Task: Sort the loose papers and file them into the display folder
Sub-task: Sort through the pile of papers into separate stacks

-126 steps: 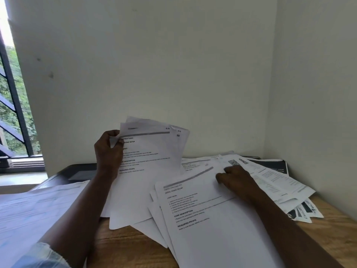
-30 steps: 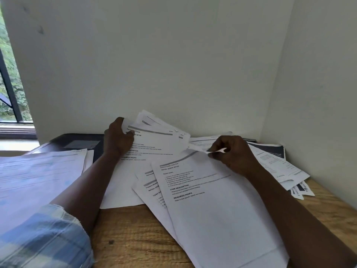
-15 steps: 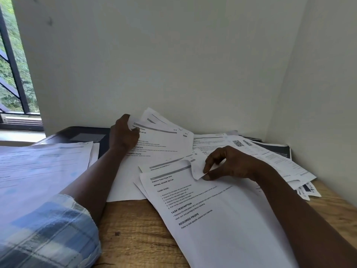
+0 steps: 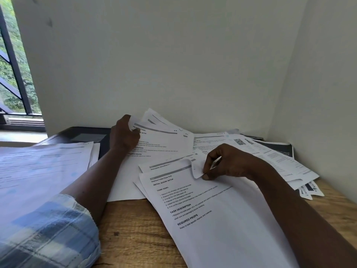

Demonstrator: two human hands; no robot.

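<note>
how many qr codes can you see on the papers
2: side by side on a sheet behind the right hand, first, second. Covered sheets may hide more.

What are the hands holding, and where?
Left hand grips a sheaf by its top left corner; right hand pinches the top sheet's curled upper corner.

White papers (image 4: 222, 219) printed in black, grey bars along the tops. Blue-and-white plaid sleeve (image 4: 48, 233) at 8 o'clock. Brown wood-grain counter (image 4: 135, 229). Black folder (image 4: 85, 135) at 10 o'clock. Off-white walls (image 4: 173, 55). Green leaves beyond black window bars (image 4: 13, 60).
</note>
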